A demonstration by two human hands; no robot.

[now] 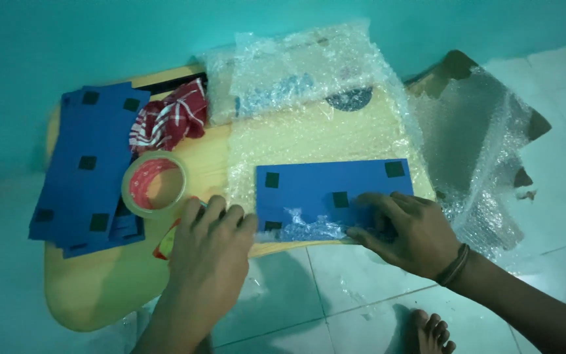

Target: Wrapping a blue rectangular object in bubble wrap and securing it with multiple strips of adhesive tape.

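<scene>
The surface (99, 295) was a low yellow board on a tiled floor (545, 131), with a teal wall behind. Bubble wrap (309, 131) covered its right half and spilled off the right edge over brown cardboard (456, 65). A wrapped bundle (283, 72) lay at the far edge; what it held was hard to make out, only a dark round shape showing through. A stack of blue sheets (90, 170) with black squares filled the left end, overhanging the left edge. A red checked cloth (168, 118) lay crumpled just beside it. One blue sheet (329, 187) lay on the wrap at the near edge. The right hand (411, 229) pressed flat on that sheet's near right corner, fingers spread over a folded strip of wrap. The left hand (211, 246) rested palm down just left of the sheet, fingers together, hiding a small red and yellow thing. A tape roll (154, 183) sat between stack and sheet, with bare board around it. A bare foot (433, 331) showed on the floor, cut off below
</scene>
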